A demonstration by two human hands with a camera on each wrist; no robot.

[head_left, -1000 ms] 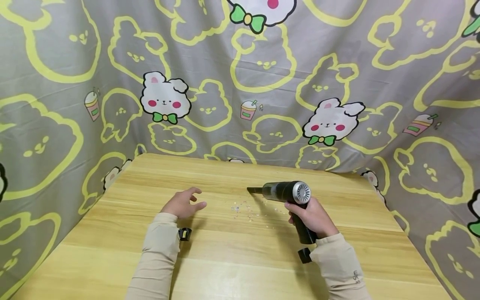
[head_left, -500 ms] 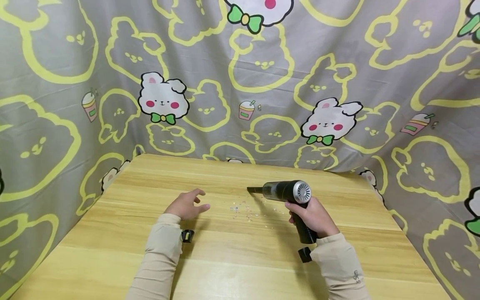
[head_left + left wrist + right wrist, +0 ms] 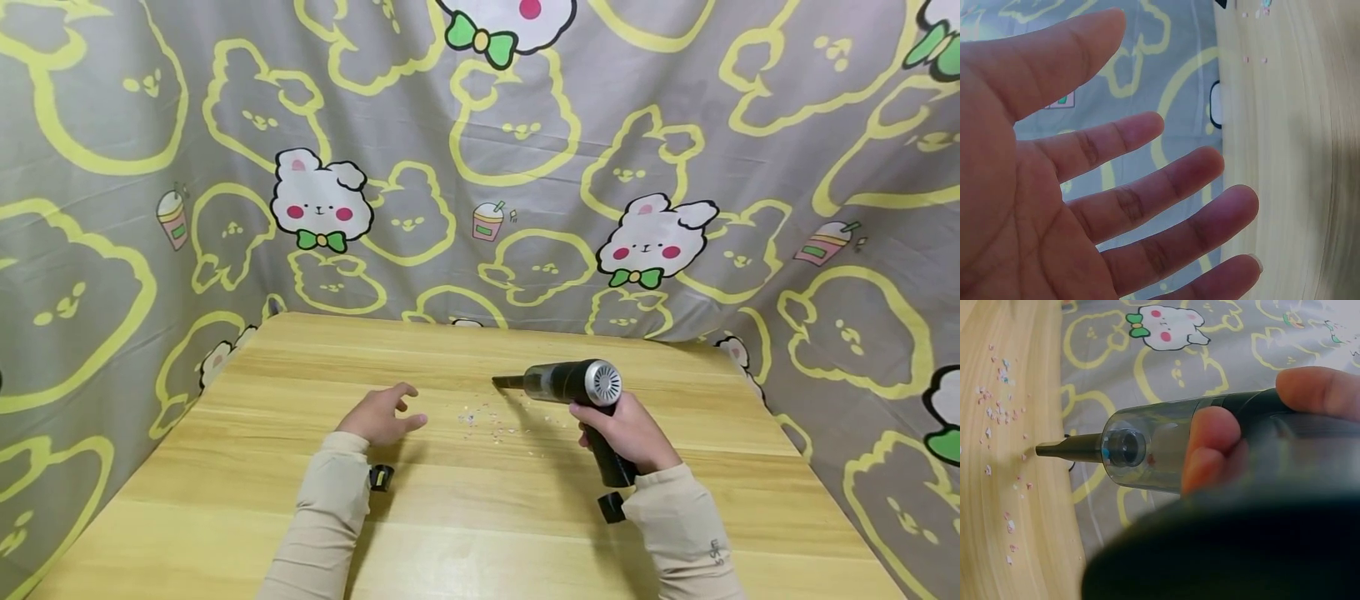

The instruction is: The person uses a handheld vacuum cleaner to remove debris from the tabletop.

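Note:
My right hand (image 3: 628,433) grips the black handle of a handheld vacuum cleaner (image 3: 573,383). Its narrow nozzle (image 3: 1069,449) points forward and left, low over the table. Through the clear dust cup (image 3: 1154,447) a few small coloured bits show in the right wrist view. Scattered paper scraps (image 3: 487,421), tiny and mostly pink and white, lie on the tabletop between the two hands, near the nozzle. To the left of the scraps my left hand (image 3: 381,415) hovers with relaxed, spread fingers and holds nothing; its bare palm (image 3: 1029,219) fills much of the left wrist view.
A wooden table (image 3: 465,533) spreads under both arms. Behind it and along both sides hangs a grey curtain (image 3: 442,125) with yellow outlines and white bunnies. A small black device sits at each wrist, one by the left cuff (image 3: 381,477) and one by the right.
My left hand has drifted slightly to the right, closer to the scraps. The right hand and the vacuum cleaner stay almost in place, while the head view shifts a little.

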